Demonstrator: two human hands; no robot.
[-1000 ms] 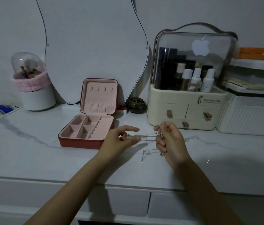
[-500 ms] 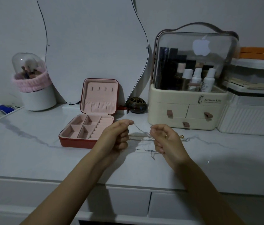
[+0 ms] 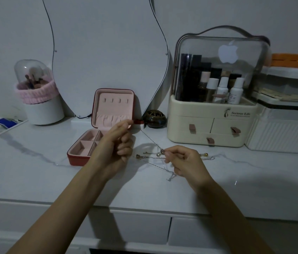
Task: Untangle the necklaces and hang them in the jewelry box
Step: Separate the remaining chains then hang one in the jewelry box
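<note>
Head view of a marble-patterned vanity top (image 3: 34,173). The left hand (image 3: 116,143) is raised in front of the open jewelry box (image 3: 100,129), thumb and forefinger pinched together near the lower edge of the lid; one thin chain (image 3: 149,138) runs taut from that pinch down and to the right. The right hand (image 3: 184,162) hovers low over the tabletop, fingers curled, its thumb and forefinger nipping the tangled necklaces (image 3: 155,156) at the knot, where small beads or charms cluster. Loose strands trail left of the knot, beneath the right hand and out past it to the right, lying on or just above the surface; which strand belongs to which necklace cannot be told.

The jewelry box stands to the left of the tangle, its pink lid upright, with four hooks (image 3: 116,100) in a row and a gathered pocket below them. All four hooks are bare, so no necklace is yet hung.

Judged step: drawing a single chain free of the knot. To do this well, the right hand should act only as an anchor at the knot while the left feeds its strand out with light, even tension. A hard pull is likely to tighten the snarl or stress a fine link. Easing the knot open on the flat surface, then tracing the free end back through each loop, seems safer than tugging upward.

Behind stand a curved mirror (image 3: 104,52), a small dark ornamental pot (image 3: 154,119), a clear-lidded cosmetics organizer (image 3: 212,129) and a brush holder (image 3: 40,99).
</note>
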